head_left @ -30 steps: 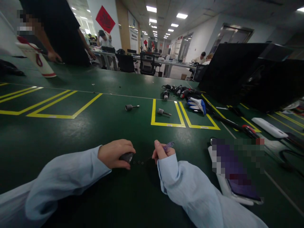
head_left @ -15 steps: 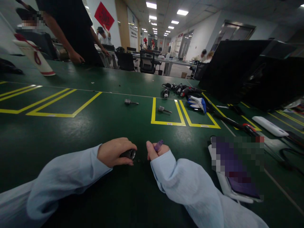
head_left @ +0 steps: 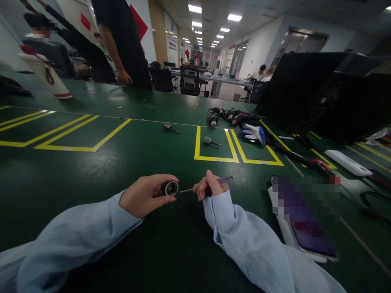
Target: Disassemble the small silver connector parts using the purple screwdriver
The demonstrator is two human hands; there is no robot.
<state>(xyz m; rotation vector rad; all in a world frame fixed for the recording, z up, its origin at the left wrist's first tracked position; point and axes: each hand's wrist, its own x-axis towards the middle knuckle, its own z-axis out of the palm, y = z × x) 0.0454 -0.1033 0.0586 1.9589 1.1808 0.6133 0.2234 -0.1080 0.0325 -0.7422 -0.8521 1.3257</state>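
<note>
My left hand [head_left: 146, 195] is closed around a dark cylindrical metal part [head_left: 171, 188], whose round open end with a bright rim faces right. In my right hand [head_left: 210, 186] is a screwdriver [head_left: 225, 179] with a see-through purple handle. Its thin shaft points left, and the tip lies just short of the cylinder's opening. Two tiny dark rings [head_left: 175, 208], perhaps nuts, lie on the green table below the cylinder. Farther back rest two metal tool parts with shafts, one loose [head_left: 171, 128] and one inside a yellow-taped box [head_left: 211, 141].
A phone [head_left: 305, 219], its screen blurred out, lies right of my right arm. Behind it are a white bar-shaped device [head_left: 347, 162], a blue-and-white glove [head_left: 254, 134] and black power tools [head_left: 227, 115]. Far left stands a cream container [head_left: 49, 75]. A person [head_left: 122, 44] is across the table.
My left hand turned the cylinder's open end more toward me. The screwdriver in my right hand swung so its shaft points left. The loose tool part rotated, and the person opposite moved right.
</note>
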